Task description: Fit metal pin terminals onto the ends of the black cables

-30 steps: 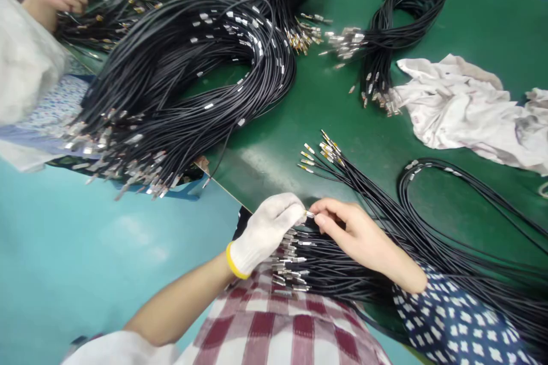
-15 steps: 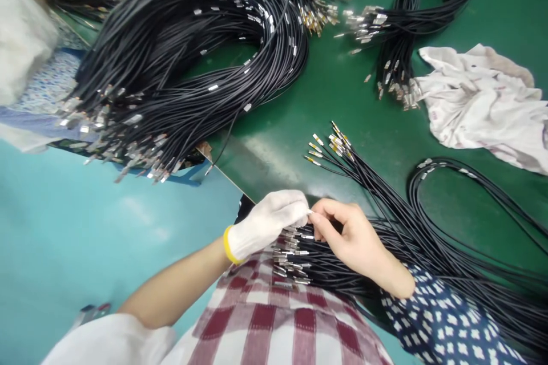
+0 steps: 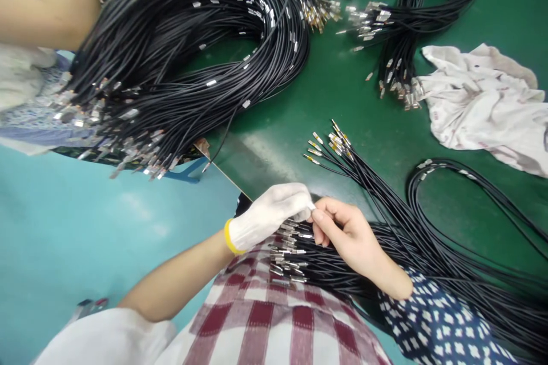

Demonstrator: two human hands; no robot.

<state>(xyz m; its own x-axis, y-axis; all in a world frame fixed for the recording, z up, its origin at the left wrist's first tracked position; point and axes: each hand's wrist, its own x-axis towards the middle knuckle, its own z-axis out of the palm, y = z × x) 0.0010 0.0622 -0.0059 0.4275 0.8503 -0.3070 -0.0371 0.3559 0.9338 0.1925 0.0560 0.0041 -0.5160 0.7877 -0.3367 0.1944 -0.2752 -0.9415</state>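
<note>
My left hand [image 3: 270, 212], in a white knit glove with a yellow cuff, is closed in a pinch. Its fingertips meet those of my bare right hand [image 3: 347, 235], thumb and finger pressed together. Between them shows a small whitish cable connector [image 3: 311, 206]; its cable is hidden by my fingers. Just below both hands lies a thick bundle of black cables [image 3: 331, 265], their silvery connector ends [image 3: 289, 256] pointing left over my checked apron [image 3: 265, 313]. A thinner bunch of cables with yellow-marked tips [image 3: 338, 142] fans out on the green table beyond my right hand.
A big coil of black cables [image 3: 180, 57] overhangs the table edge at upper left, near another person's arm [image 3: 51, 8]. Further back sits a smaller cable bundle [image 3: 411, 20]. A crumpled white cloth [image 3: 488, 108] is at right. Looped cables [image 3: 413, 188] rest on the green table [image 3: 265, 145].
My fingers have shifted slightly, and more of the whitish piece shows between them. At upper left the other person's bare arm has come further into view.
</note>
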